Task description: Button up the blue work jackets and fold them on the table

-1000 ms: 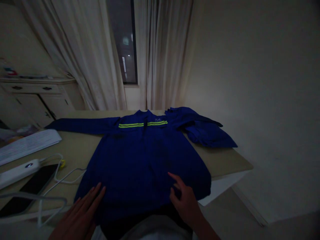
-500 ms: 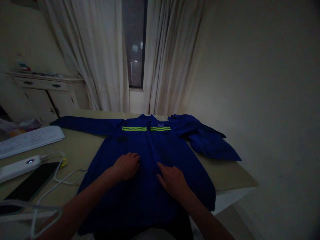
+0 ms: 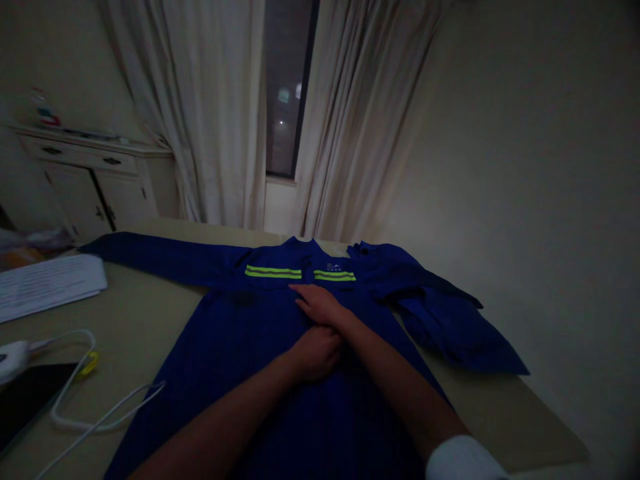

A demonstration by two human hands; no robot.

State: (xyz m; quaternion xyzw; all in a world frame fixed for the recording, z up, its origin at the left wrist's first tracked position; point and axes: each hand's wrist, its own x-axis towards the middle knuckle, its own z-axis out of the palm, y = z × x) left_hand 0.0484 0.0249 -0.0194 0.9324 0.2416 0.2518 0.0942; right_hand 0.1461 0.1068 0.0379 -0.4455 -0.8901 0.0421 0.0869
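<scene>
A dark blue work jacket [image 3: 280, 313] lies spread front up, with yellow-green striped bands across its chest. My right hand [image 3: 320, 305] rests on the chest near the front opening, just under the bands, fingers stretched to the left. Below it, my left hand [image 3: 316, 352] is curled closed at the jacket's middle, against the right wrist. Its fingertips are hidden, so anything in them cannot be made out. The left sleeve [image 3: 160, 257] reaches out straight, while folded blue cloth [image 3: 450, 327] lies at the right side.
The jacket lies on a pale table [image 3: 135, 313]. At the left are printed papers [image 3: 50, 283], a dark phone [image 3: 35, 400], a white device [image 3: 13, 360] and a white cable [image 3: 95, 427]. Beyond stand a cabinet [image 3: 95, 180] and curtains [image 3: 215, 120]; a wall [image 3: 525, 200] is at the right.
My right hand has moved up the jacket to below the bands. My left hand has moved right and curled closed, so the arms now meet. The view has shifted slightly.
</scene>
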